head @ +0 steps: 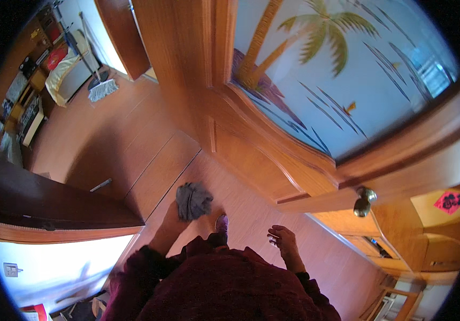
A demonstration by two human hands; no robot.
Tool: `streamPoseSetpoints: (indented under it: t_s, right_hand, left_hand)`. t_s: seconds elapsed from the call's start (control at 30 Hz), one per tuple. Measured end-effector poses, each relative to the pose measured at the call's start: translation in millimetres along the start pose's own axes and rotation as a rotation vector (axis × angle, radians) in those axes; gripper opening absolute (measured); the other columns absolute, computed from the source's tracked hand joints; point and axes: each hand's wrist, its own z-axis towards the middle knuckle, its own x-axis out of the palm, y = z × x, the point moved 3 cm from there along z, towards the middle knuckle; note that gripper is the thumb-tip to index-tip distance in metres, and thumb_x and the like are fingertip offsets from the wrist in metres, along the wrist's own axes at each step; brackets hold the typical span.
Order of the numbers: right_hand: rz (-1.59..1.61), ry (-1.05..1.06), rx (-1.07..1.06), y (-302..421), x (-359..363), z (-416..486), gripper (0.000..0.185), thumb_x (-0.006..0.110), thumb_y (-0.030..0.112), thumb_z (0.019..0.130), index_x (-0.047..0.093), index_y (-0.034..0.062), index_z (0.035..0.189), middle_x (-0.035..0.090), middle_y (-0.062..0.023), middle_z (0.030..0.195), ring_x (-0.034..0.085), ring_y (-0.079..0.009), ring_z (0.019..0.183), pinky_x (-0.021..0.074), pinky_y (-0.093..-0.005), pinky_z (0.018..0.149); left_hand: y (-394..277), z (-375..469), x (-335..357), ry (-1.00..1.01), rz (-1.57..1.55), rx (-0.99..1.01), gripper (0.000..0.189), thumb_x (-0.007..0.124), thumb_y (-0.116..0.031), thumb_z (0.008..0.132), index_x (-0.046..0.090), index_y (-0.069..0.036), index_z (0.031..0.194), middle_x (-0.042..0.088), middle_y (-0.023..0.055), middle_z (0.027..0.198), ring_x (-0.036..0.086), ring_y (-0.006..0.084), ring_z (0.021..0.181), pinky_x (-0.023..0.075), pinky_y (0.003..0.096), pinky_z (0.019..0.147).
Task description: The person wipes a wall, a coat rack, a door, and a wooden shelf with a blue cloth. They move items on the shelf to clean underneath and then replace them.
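Note:
A bunched grey cloth (pixel 193 201) is held in my left hand (pixel 176 221), out in front of my body above the floor. My right hand (pixel 284 241) hangs in the air with nothing in it, its fingers loosely curled and a little apart. Closest to that hand is a wooden door (pixel 254 160) with a painted glass panel (pixel 334 80) of palm trees and boats. Its round metal knob (pixel 363 201) sits up and to the right of my right hand, not touched.
Wood-look flooring (pixel 149 132) runs through the doorway to a room at upper left. A mop (pixel 103 89) leans there beside a cloth-draped piece of furniture (pixel 71 70). A dark door frame (pixel 61 200) stands at left, above a wall socket (pixel 11 269). Wooden cabinets (pixel 398 228) stand at right.

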Motion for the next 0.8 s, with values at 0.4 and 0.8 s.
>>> streamPoseSetpoints:
  t_s: [0.4, 0.8]
  right_hand:
    - [0.007, 0.101, 0.076, 22.9, -6.0, 12.8, 0.030, 0.048, 0.018, 0.087, 0.054, -0.0003, 0.111, 0.064, -0.0118, 0.098, 0.063, -0.0207, 0.083, 0.0509, -0.0318, 0.071]
    - [0.113, -0.085, 0.053, 5.8, -64.5, -13.9, 0.029, 0.048, 0.017, 0.087, 0.057, -0.0007, 0.107, 0.065, -0.0128, 0.095, 0.064, -0.0210, 0.080, 0.0500, -0.0285, 0.068]
  left_hand:
    - [-72.8, 216.5, 28.7, 0.174, -0.445, 0.123, 0.030, 0.055, -0.018, 0.088, 0.053, -0.002, 0.114, 0.061, 0.0065, 0.104, 0.060, 0.0171, 0.094, 0.0491, 0.0299, 0.083]
    - [-13.4, 342.7, 54.8, -0.744, 0.529, 0.297, 0.032, 0.057, -0.008, 0.082, 0.048, 0.001, 0.111, 0.054, 0.0135, 0.108, 0.054, 0.0280, 0.094, 0.0441, 0.0393, 0.081]
